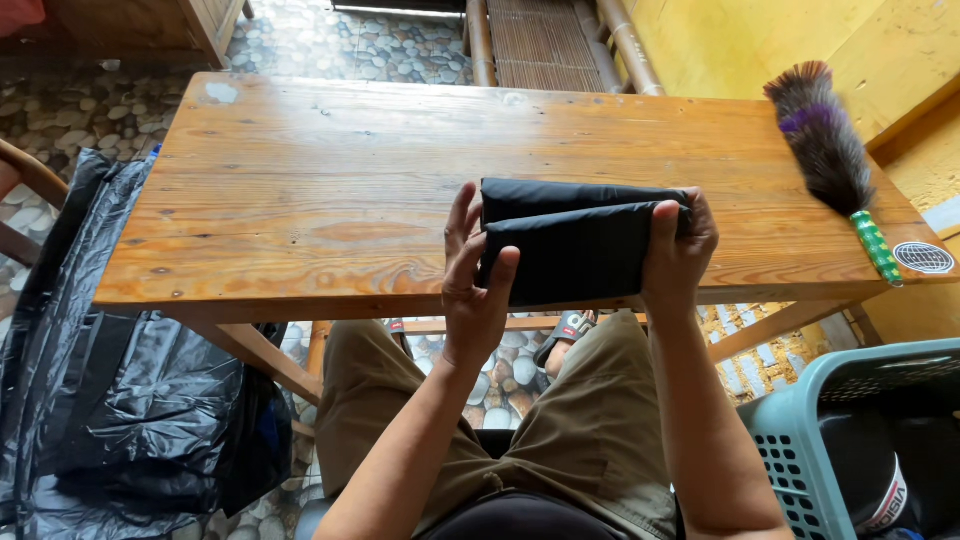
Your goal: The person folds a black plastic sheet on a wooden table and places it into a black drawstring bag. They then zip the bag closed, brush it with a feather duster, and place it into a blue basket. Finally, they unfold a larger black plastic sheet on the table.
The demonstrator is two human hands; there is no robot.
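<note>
A folded black plastic sheet (570, 240), doubled into a flat rectangle, lies at the near edge of a long wooden table (300, 180). My left hand (473, 285) grips its left end, thumb on top and fingers spread behind it. Its right end is pinched by my right hand (680, 250), whose thumb presses down on the upper fold. Both forearms reach up from my lap, where I sit in olive shorts.
A feather duster (830, 150) with a green handle lies on the table's right end beside a round sticker (924, 257). A large black plastic bag (120, 400) slumps at the left. A teal laundry basket (800, 430) stands at the lower right. The floor is pebbled.
</note>
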